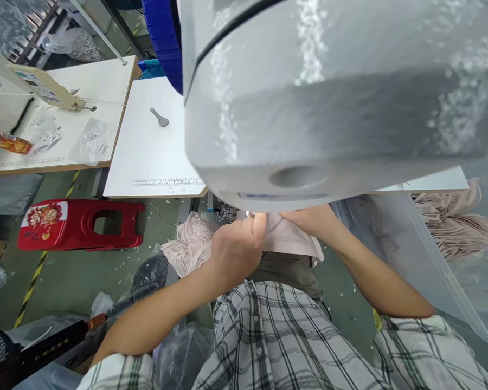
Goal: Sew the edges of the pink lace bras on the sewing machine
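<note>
The left hand (pixel 238 244) pinches cloth (pixel 290 238) in curled fingers; the right hand (pixel 314 220), behind the machine (pixel 333 119), grips unclearly. Best hold cloth smooth.

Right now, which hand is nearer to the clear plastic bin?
Right. The right hand is at the pale cloth, just left of the bin; the left hand is farther left, beside the lace.

A machine (pixel 329 119) spans upper centre and right, before a worktable (pixel 146 146). Just below it, at centre, the left hand (pixel 239 246) and right hand (pixel 311 221) are at a garment (pixel 288 238). Fabric pieces (pixel 455 233) lie in a bin (pixel 443 265) at right. At left, a stool (pixel 44 227) rests on the floor (pixel 101 281).
</note>
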`<state>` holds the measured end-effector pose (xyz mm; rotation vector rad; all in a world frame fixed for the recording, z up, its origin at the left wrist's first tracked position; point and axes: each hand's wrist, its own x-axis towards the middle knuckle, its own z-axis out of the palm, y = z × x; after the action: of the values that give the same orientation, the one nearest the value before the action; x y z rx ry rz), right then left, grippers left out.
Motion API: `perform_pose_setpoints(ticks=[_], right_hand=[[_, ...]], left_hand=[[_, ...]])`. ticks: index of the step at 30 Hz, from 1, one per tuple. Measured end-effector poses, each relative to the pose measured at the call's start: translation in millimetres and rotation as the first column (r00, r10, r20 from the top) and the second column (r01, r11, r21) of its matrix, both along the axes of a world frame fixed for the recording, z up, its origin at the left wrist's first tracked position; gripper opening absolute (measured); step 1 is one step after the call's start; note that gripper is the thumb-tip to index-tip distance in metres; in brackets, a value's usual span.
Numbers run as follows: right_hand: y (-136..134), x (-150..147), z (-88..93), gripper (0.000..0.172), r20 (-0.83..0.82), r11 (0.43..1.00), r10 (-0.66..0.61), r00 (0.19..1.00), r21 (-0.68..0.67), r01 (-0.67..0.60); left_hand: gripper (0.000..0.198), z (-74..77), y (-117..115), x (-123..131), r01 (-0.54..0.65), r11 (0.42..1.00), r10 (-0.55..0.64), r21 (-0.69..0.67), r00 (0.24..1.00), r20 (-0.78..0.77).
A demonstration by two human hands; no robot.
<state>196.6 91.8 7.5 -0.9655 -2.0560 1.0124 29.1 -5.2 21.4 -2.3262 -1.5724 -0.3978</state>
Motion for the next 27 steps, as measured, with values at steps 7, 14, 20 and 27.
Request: perform_pose_setpoints(ticks=[7,14,20,27], right_hand=[[8,0,0.0,0.014,-0.022,0.998,0.06,0.998,0.028,-0.059],[8,1,0.1,0.017,-0.044,0.994,0.07,0.997,0.082,-0.067],[7,6,-5.9,0.024,-0.053,0.997,0.064,0.997,0.055,-0.061],[-3,9,-4.7,0.031,-0.035,1.0,-0.009,0.999,-0.03,0.008]], left_hand=[[0.017,-0.9,-2,2,-0.022,0.999,0.023,-0.045,1.0,0.015],[0.015,1.8,0,2,-0.002,1.0,0.002,0.004,1.0,0.013],[0.018,3.5,0,5,-0.005,1.0,0.005,0.001,1.0,0.003],[0.019,1.1,-1,-4,0.009,1.0,-0.009,0.003,0.998,0.055]])
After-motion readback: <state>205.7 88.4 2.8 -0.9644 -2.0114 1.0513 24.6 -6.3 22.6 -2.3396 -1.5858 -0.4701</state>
